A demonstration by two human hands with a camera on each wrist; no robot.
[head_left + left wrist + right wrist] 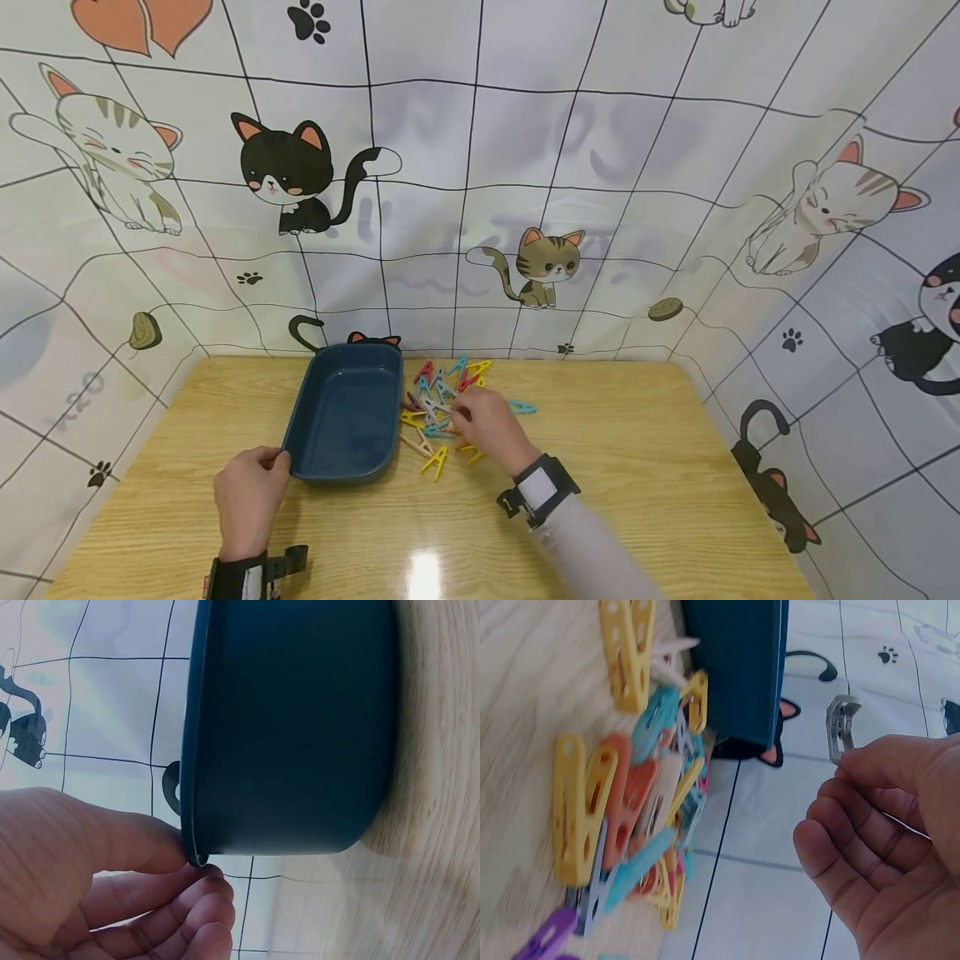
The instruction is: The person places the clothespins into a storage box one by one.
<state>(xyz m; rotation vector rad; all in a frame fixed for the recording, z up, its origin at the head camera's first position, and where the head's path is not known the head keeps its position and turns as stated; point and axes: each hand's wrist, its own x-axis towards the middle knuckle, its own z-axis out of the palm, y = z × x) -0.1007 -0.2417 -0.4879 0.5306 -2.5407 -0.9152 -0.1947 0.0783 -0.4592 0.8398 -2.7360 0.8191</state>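
A dark blue rectangular tub (341,417) stands on the wooden table, its inside bare. My left hand (251,496) pinches its near left rim between thumb and fingers; the left wrist view shows the rim (196,859) at the fingertips. My right hand (491,427) is raised over a heap of plastic clothespins (431,408) to the right of the tub. In the right wrist view, thumb and fingers pinch a grey clothespin (840,724), held up apart from the heap. Part of the heap is hidden behind the right hand in the head view.
A yellow clothespin (436,461) lies at the heap's near edge, and a light blue one (522,407) lies to its right. Behind the wooden table (615,467) hangs a white sheet (420,217) printed with cats, which also runs along both sides.
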